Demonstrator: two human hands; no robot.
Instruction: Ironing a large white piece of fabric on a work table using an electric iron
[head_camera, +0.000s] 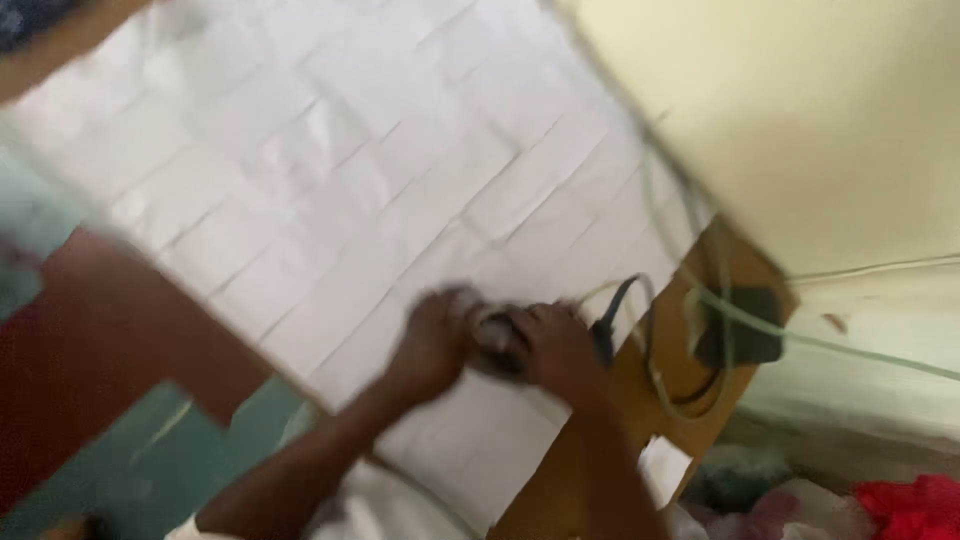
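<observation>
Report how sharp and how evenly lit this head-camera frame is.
Head view: heavy motion blur smears the left hand, the right hand and the small dark object between them; the creased white paper sheet is soft but evenly daylit, with no glare; the pale cream wall looks flat.

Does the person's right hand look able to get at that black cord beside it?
Probably yes: the right hand lies right next to the black cord on the white sheet, nothing between them, though blur hides the fingers.
</observation>
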